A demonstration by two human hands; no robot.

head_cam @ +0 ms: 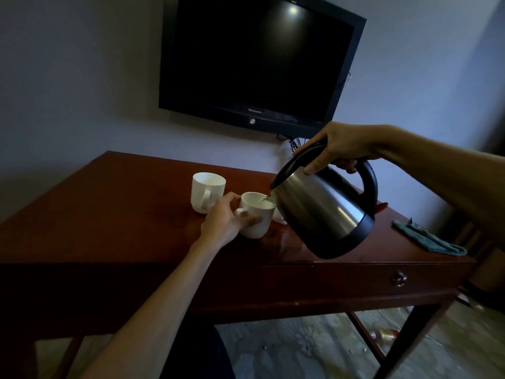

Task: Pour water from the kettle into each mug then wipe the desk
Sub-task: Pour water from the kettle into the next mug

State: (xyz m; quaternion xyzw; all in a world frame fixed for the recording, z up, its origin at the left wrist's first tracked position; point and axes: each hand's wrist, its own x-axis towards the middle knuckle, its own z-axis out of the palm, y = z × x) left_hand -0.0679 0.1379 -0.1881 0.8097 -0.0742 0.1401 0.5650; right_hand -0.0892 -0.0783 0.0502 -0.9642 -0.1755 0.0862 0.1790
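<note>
The left hand (222,220) wraps a glossy white ceramic mug (257,218) on the polished reddish wooden desk (114,214). The right hand (337,149) grips the black plastic handle of a brushed-steel kettle (325,209), tilted with its spout over that mug's rim. A crumpled teal cloth (429,239) lies right; a second rounded mug (207,191) stands behind.

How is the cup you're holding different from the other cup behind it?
The nearer white ceramic mug is gripped by the left hand; the farther white ceramic mug stands untouched. The steel kettle, held by the right hand, tips its spout over the nearer mug, not the farther. Both stand upright on the reddish wooden desk.
</note>
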